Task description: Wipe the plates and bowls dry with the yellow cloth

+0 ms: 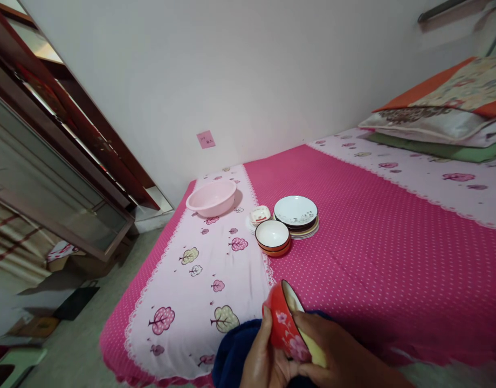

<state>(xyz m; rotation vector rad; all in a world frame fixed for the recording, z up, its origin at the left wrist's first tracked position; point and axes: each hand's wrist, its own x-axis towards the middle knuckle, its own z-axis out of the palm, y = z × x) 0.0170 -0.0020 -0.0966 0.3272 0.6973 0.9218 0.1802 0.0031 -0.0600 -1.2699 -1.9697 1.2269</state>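
- The red bowl was held nearest the camera, tipped on its edge over the near edge of the bed, with its pale inside turned to the right.
- The left hand was curled about the flowered outside, thumb raised along the wall. The right hand was closed over the rim from the right.
- A dark blue cloth was bunched under the left hand; whether it touched the bowl could not be told.
- With the bowl so tilted, a two-handed hold was judged wise, the glazed wall being pressed by the palm rather than pinched by fingertips.
- A pink basin was set near the far left corner.
- A stack of plates was placed mid-bed.
- Two nested bowls were just beside the plates, towards the camera.
- A small dish was lodged to the left of the plates.
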